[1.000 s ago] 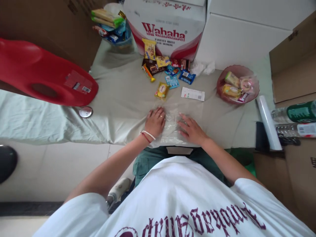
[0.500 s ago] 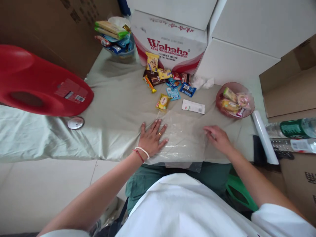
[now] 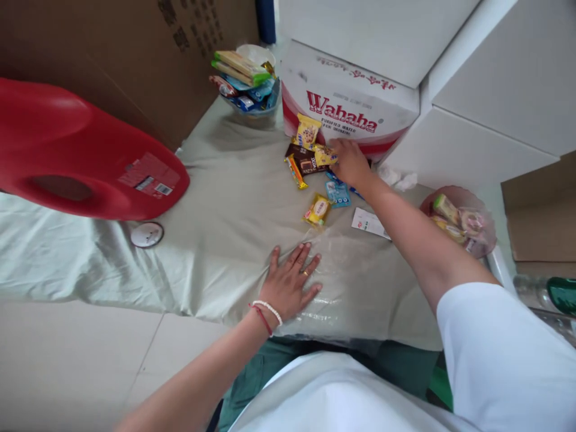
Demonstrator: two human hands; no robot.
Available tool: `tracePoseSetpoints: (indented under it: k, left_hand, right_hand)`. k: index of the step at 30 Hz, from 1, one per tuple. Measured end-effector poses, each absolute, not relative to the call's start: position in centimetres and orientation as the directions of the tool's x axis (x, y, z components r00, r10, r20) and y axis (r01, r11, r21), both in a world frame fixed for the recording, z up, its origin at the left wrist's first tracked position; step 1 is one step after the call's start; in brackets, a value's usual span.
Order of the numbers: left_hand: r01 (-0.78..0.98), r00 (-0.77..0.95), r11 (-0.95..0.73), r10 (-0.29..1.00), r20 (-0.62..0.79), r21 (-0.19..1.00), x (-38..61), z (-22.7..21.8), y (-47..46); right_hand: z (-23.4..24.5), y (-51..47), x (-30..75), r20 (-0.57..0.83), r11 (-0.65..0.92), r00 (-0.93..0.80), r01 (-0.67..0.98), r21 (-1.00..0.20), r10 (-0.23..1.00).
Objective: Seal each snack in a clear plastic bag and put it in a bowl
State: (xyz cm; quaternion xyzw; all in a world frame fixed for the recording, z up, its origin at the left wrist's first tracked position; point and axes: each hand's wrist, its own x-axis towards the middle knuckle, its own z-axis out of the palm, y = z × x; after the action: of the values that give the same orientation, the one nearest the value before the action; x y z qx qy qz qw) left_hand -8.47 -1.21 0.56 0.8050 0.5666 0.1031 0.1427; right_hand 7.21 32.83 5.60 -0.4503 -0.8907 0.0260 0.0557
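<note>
My left hand [image 3: 292, 281] lies flat with fingers spread on a clear plastic sheet or bag [image 3: 342, 264], near the table's front edge. My right hand [image 3: 350, 163] reaches into a pile of wrapped snacks, its fingers bent over the right end of a yellow snack packet [image 3: 324, 156]. Its fingertips are partly hidden, so a grip cannot be made out. Around it lie another yellow packet [image 3: 308, 131], a dark brown packet [image 3: 303, 161], an orange-yellow bar [image 3: 296, 173] and a light blue packet [image 3: 337, 194]. Closer to me are a yellow cake packet [image 3: 317, 210] and a white packet [image 3: 369, 222].
Behind the pile stands a Wahaba-style white-and-red carton [image 3: 346, 111]. A snack-filled bowl [image 3: 254, 117] stands back left, a pink bowl [image 3: 488, 231] right. A red jug [image 3: 103, 162] and round disc [image 3: 147, 234] are left. Crumpled tissue [image 3: 398, 178] lies near my right forearm.
My right hand has moved from the right side of the plastic forward and left into the snack pile. My left hand stays flat on the plastic. The camera view has shifted.
</note>
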Motion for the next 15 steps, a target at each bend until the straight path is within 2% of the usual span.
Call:
tracePoseSetpoints:
  k: [8,10,14,15]
  left_hand:
    - [0.863,0.333,-0.3,0.943,-0.013,0.406,-8.7,0.5,-1.0]
    - [0.857,0.334,-0.297,0.942,-0.014,0.421,-8.7,0.5,-1.0]
    - [0.853,0.33,-0.295,0.944,-0.007,0.43,-8.7,0.5,-1.1]
    - [0.855,0.33,-0.297,0.944,-0.005,0.426,-8.7,0.5,-1.1]
  right_hand:
    - [4.0,32.7,7.3,-0.096,0.623,-0.623,0.781,-0.036,0.776]
    - [4.7,31.4,9.2,-0.154,0.664,-0.664,0.745,-0.061,0.731]
    - [7.0,31.1,10.6,-0.421,0.716,-0.706,0.677,-0.167,0.569]
    - [7.5,31.6,9.9,-0.452,0.726,-0.715,0.661,-0.188,0.534]
